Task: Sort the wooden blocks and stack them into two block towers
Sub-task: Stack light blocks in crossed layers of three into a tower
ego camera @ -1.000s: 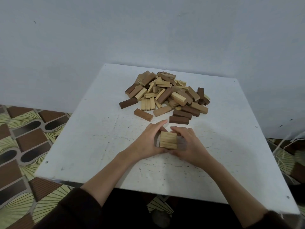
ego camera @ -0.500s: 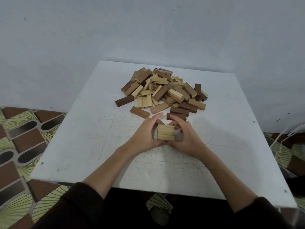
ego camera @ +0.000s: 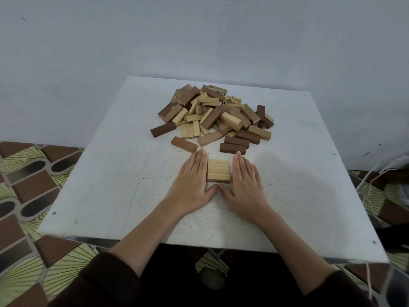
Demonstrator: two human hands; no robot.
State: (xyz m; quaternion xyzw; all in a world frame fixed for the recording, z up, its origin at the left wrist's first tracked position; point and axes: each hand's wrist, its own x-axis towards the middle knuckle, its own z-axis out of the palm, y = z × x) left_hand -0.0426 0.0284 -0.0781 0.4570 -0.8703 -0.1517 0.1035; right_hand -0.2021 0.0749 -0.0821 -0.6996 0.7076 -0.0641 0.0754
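Observation:
A small square stack of light wooden blocks [ego camera: 218,170] sits on the white table [ego camera: 106,180], in front of a big mixed pile of light and dark blocks [ego camera: 214,114]. My left hand [ego camera: 191,185] lies flat with straight fingers against the stack's left side. Flat against its right side lies my right hand [ego camera: 245,185]. My thumbs meet just in front of the stack. Neither hand holds a block.
Loose dark blocks lie just beyond my fingertips: one [ego camera: 184,144] at the left, two [ego camera: 234,145] at the right. A grey wall stands behind the table. Patterned floor [ego camera: 24,173] shows at the left, white cord [ego camera: 376,173] at the right.
My hands have uncurled from around the light stack and now lie flat against its two sides. The stack stands squared on the table.

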